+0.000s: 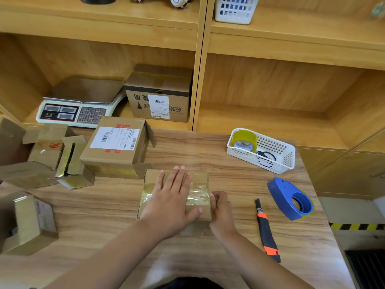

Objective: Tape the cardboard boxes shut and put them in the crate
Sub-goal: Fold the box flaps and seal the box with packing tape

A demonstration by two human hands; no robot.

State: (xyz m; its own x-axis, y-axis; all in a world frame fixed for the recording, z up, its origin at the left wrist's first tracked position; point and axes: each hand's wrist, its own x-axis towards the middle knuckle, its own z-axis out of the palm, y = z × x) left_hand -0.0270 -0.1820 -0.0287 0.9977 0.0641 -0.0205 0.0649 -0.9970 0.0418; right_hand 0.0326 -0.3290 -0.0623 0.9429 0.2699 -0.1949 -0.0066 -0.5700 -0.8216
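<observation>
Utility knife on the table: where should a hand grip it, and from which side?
Likely best: grip the utility knife by its black mid-handle, from above with the right hand. It lies flat, blade end pointing away from the person, handle nearest that hand.

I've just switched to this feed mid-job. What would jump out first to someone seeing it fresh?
First, the two hands at the middle of the table: the left hand lies flat on a small box with shiny tape across its top, while the right hand curls round its right edge. To the right, a blue tape dispenser and an orange-and-black knife lie on the table. Open boxes crowd the left side.
</observation>
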